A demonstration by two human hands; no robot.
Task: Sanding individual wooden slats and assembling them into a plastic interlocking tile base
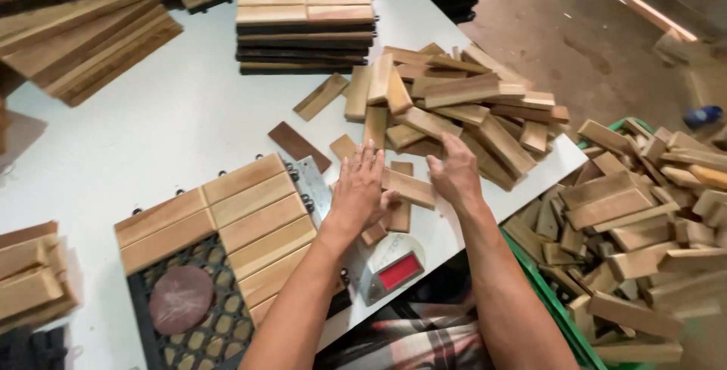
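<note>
My left hand [358, 188] lies flat, fingers together, over a short wooden slat [410, 187] near the table's front edge, with more short pieces beneath it. My right hand [454, 171] reaches into the foot of a big heap of wooden slats [447, 105], fingers spread and touching the pieces there. Whether either hand grips a piece is unclear. To the left lies a deck tile [227, 226]: wooden slats fixed on a black plastic grid, part of the grid bare.
A round brown disc [181, 299] rests on the bare grid. A grey device with a red panel [390, 268] sits at the table edge. Stacked finished tiles [305, 14] stand at the back, more stacks at left. A green crate [564, 313] of slats stands right.
</note>
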